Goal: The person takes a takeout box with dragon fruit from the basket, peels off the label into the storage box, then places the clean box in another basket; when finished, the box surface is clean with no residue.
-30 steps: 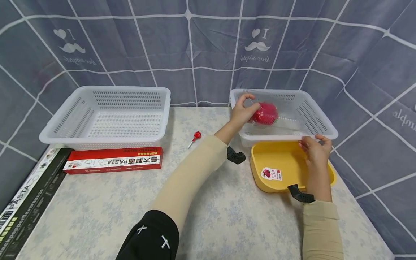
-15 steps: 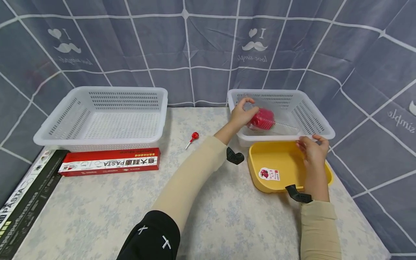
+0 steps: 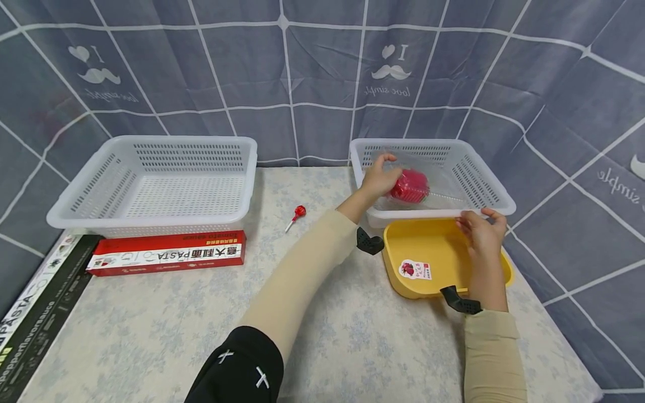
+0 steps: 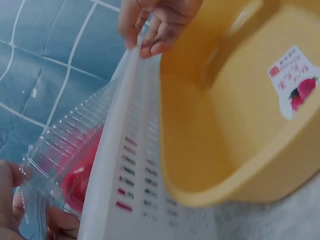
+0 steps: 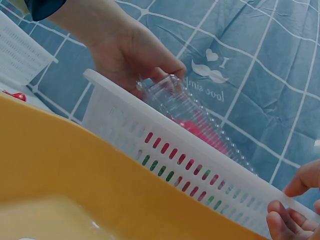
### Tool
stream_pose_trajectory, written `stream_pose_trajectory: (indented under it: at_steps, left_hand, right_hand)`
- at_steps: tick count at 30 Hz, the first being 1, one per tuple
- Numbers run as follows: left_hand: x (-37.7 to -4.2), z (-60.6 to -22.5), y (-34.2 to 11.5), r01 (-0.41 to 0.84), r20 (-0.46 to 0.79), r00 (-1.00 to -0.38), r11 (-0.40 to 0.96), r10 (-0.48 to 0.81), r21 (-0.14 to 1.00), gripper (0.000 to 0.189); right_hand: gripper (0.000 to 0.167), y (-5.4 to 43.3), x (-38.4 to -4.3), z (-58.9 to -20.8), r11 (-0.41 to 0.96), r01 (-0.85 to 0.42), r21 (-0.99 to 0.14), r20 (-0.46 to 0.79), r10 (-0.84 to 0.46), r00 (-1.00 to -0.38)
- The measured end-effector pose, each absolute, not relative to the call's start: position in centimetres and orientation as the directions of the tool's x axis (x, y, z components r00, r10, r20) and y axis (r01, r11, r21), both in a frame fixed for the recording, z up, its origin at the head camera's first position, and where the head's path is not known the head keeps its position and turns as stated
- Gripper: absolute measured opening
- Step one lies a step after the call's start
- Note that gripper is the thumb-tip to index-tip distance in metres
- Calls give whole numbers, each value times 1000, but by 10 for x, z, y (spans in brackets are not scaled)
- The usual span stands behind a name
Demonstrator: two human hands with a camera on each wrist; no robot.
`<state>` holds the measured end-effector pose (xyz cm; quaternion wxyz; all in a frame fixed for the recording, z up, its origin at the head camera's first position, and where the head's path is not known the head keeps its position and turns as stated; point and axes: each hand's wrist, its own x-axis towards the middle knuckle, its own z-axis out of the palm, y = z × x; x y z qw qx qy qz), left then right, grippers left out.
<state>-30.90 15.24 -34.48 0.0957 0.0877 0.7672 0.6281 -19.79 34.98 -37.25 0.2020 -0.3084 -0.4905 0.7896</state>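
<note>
My left hand (image 3: 379, 178) grips the end of a clear plastic box (image 4: 65, 135), with thumb and fingers on either side of it. Something pinkish-red (image 3: 410, 186) is inside, and the box sits tilted within the right white basket (image 3: 428, 214). Red and green show through the basket's slots in the right wrist view. My right hand (image 3: 486, 232) pinches the basket's front rim near its right corner, thumb and fingers on the rim in the left wrist view. Below that hand, a yellow basin (image 3: 403, 285) bearing a fruit sticker (image 3: 415, 269) stands against the basket's front.
Another white basket (image 3: 151, 226) stands at the back left, with a red pasta box (image 3: 168, 254) along its front. A long black pasta box (image 3: 40, 313) lies at the left edge. A red lollipop (image 3: 298, 212) lies mid-table. Grey tiled-pattern cloth (image 3: 322, 73) hangs behind.
The clear box with the red contents has shifted slightly and lowered in the basket, still in my left hand. My right hand stays on the rim. The head view has drifted slightly right.
</note>
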Motion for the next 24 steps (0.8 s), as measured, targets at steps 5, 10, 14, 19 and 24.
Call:
stream_pose_trajectory:
  at_steps: [5, 10, 14, 19, 24]
  left_hand:
    - [-305, -349, 161, 8, -29, -977, 173, 211, 985, 36]
    - [-301, -351, 163, -40, -73, -979, 171, 189, 984, 41]
    - [-300, -350, 165, -71, -102, -980, 182, 170, 981, 48]
    - [-300, -351, 167, -119, -145, -983, 213, 112, 970, 54]
    - [-300, -352, 170, -182, -200, -977, 191, 76, 965, 55]
  right_hand:
    - [53, 350, -198, -373, -413, 5, -910, -289, 627, -724]
    - [52, 348, -198, -373, -409, 3, -913, -284, 630, -723]
    - [52, 347, -198, -371, -418, -3, -908, -285, 623, -729]
    - [51, 347, -198, -371, -424, -13, -905, -281, 623, -730]
    - [50, 347, -198, -372, -413, -14, -911, -271, 624, -733]
